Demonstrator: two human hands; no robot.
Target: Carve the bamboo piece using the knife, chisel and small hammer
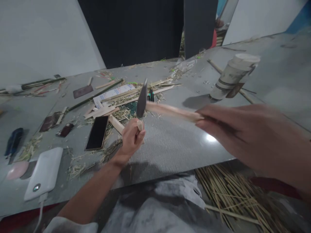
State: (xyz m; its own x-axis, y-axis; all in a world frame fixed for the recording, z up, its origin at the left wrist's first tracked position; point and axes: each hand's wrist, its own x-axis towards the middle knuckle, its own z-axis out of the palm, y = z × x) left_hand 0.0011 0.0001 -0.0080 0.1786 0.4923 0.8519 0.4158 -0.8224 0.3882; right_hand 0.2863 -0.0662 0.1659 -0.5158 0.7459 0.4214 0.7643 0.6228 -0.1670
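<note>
R hand [225, 129], blurred, extends in from 4 o'clock, fingers wrapped round handle of hammer [170, 111]; its head at approx. 10 o'clock rel. to R hand, near L hand [131, 137]. L hand: clenched round wooden piece [140, 125], tip protruding at 1 o'clock; counter [167, 152] below.

Nothing I can read for certain here! Lower left, the white power bank [50, 165] has a small round display [36, 187] with lit characters, too small and blurred to make out. Left of the upper centre, a white printed sheet [114, 93] carries bluish print, and that's a blur from here too.
</note>
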